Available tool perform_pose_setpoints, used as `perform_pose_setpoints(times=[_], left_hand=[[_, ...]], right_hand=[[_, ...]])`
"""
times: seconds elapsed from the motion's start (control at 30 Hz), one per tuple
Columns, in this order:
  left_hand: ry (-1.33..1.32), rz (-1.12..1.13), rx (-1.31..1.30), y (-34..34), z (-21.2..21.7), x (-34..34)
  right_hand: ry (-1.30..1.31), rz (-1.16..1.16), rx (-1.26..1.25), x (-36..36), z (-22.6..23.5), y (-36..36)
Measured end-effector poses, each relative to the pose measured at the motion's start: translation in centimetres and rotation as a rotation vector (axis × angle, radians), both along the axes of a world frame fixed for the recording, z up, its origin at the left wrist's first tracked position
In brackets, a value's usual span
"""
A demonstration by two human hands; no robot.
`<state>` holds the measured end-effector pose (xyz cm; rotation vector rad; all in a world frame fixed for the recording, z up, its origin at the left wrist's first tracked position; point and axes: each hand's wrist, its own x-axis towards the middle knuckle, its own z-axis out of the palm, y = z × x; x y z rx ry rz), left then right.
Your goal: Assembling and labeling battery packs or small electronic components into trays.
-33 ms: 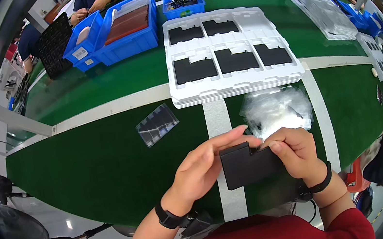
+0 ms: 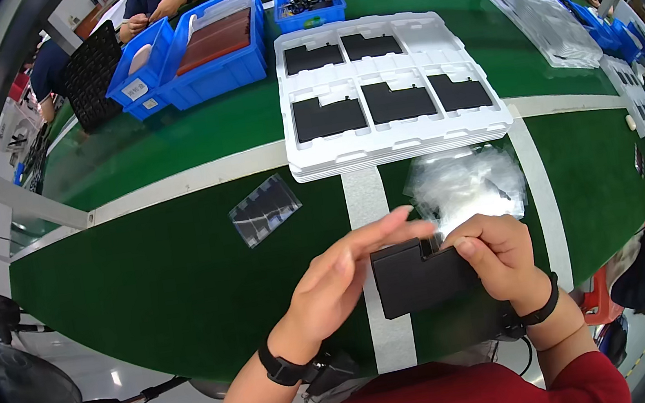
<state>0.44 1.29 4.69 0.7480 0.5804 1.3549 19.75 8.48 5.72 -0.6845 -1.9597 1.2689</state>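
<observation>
The right hand (image 2: 487, 248) pinches one notched black block (image 2: 418, 280), left hand (image 2: 334, 282) outstretched beside it; the white tray (image 2: 405, 140) holds five.

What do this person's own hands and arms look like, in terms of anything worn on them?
Both the left hand and right hand are ungloved. A black wristband with a broader, flat section circles the left wrist; a plainer-looking black band circles the right. The forearms are uncovered below a dark red top.
</observation>
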Motion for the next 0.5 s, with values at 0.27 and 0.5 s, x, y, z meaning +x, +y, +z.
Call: perform_pose_setpoints(times=[0.27,0.5], left_hand=[[0.977,0.295,0.513,0.2,0.5,-2.0],[0.902,0.320,0.510,0.1,0.0,-1.5]], right_hand=[[-0.018,0.000,0.035,-0.1,-0.1,-0.1],[-0.023,-0.012,0.066,-0.1,0.0,-0.2]])
